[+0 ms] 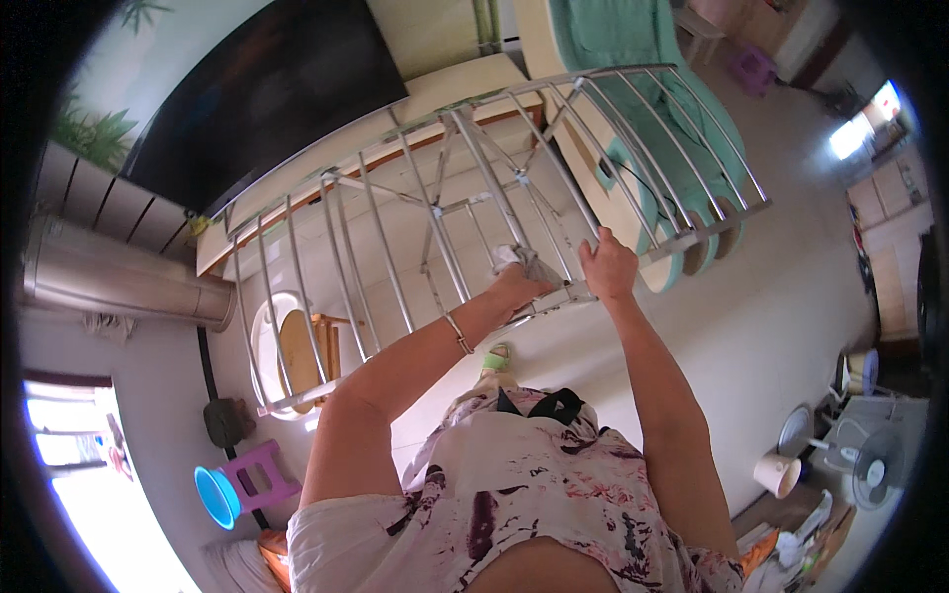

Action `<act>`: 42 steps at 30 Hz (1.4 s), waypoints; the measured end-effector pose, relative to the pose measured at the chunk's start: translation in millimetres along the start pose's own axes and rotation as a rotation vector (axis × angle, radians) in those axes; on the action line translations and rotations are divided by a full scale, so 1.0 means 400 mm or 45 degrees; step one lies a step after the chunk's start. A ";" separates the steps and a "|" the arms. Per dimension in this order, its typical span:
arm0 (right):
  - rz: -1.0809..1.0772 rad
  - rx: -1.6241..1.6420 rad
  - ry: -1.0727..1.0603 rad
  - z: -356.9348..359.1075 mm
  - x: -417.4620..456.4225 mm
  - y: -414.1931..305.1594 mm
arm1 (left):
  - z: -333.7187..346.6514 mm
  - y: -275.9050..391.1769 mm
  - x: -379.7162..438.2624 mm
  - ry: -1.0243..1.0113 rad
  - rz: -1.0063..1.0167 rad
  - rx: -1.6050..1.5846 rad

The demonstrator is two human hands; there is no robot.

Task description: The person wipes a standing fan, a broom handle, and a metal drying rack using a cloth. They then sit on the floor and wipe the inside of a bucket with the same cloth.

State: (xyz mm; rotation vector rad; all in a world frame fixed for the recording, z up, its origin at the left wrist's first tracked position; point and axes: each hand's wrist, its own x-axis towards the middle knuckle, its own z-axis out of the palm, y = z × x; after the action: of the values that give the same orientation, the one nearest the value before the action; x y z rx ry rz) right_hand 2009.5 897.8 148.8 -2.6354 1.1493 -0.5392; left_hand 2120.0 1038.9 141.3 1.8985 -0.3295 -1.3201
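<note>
A metal folding drying rack [452, 278] stretches across the middle of the view, its long rods running between two side rails. My left hand [521, 287] holds a crumpled grey-white cloth [528, 261] against the rack near its front rail. A thin bracelet [460, 333] circles my left wrist. My right hand [611, 267] grips a rod of the rack a little further right, close to the same rail. Crossed legs [437, 211] of the rack show between the rods. What the cloth covers on the rail is hidden.
Behind the rack are a large dark television [274, 96] and a low cabinet [474, 78]. A green and cream reclining chair [623, 44] stands at the right. Left, a blue basin [217, 498] touches a purple stool [261, 476]. An electric fan [877, 472] stands at lower right.
</note>
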 end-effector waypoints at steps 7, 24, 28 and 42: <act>0.075 0.061 -0.106 -0.004 0.000 -0.003 | -0.161 0.066 -0.119 0.145 0.207 0.086; -0.009 -0.020 -0.141 0.007 -0.001 0.012 | -0.415 -0.375 -0.389 1.102 0.272 0.681; -0.030 -0.042 -0.120 0.008 0.000 0.013 | -0.448 -0.371 -0.343 0.884 0.050 0.800; -0.040 0.001 -0.010 0.009 -0.009 0.002 | -0.642 -0.259 -0.116 1.046 0.085 0.700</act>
State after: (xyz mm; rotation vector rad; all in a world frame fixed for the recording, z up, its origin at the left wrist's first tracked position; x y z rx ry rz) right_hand 2008.0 900.1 144.5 -2.6565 1.1068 -0.5346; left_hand 2303.9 1251.3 136.9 2.6667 -0.3350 -0.3216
